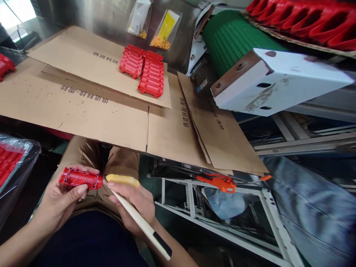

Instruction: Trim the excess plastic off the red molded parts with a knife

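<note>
My left hand [62, 198] holds a red plastic part [80, 178] over my lap, thumb on the near side and fingers behind it. The part is a half-round shell with slots and ridges on its face. In my right hand [136, 202] is a long cream-handled tool [139, 218] with a black patch near its back end. Its front end lies close to the right end of the red part; whether they touch I cannot tell. A yellow finger cot [122, 180] covers the index finger of that hand.
Cardboard sheets [111, 122] cover the table, with rows of red parts [151, 74] on them. Bags with yellow finger cots [161, 42] lie behind. A green conveyor roller [236, 37] with a white bracket is at right. Orange-handled pliers or cutters [219, 182] hang below the table edge.
</note>
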Motion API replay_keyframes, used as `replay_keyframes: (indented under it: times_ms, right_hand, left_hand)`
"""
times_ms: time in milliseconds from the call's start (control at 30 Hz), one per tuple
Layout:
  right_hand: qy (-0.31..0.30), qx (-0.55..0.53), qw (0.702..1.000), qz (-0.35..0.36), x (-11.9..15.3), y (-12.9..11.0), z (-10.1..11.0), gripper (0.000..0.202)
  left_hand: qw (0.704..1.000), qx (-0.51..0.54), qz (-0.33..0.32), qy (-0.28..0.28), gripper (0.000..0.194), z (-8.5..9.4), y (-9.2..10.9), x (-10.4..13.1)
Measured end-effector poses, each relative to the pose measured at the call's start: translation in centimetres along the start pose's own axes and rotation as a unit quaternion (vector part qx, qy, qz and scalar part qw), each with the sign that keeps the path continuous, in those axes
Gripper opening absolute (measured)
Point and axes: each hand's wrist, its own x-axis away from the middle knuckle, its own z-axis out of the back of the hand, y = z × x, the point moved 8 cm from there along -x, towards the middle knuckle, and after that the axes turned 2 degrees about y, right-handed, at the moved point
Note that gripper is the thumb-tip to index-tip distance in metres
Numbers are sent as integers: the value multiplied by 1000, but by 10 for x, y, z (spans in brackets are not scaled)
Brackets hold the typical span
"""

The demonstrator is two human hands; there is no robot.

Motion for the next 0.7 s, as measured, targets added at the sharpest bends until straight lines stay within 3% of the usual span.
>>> replay_keyframes:
  times_ms: [167, 400, 567, 700]
  right_hand:
    - [37, -36, 998, 25, -1, 0, -1, 33]
    - [39, -42, 998, 33, -1, 2, -6, 32]
    - [40, -28, 999, 18, 0, 0, -7, 27]
    - [31, -13, 999, -20, 2, 0, -7, 27]
  left_hand:
    - [1000, -14, -17, 8, 31, 1, 3, 3]
    - [999, -24, -27, -3, 27, 2, 2, 5]
    - [997, -44, -48, -45, 25, 4, 4, 2]
    - [996, -51, -66, -21, 24, 5, 6, 2]
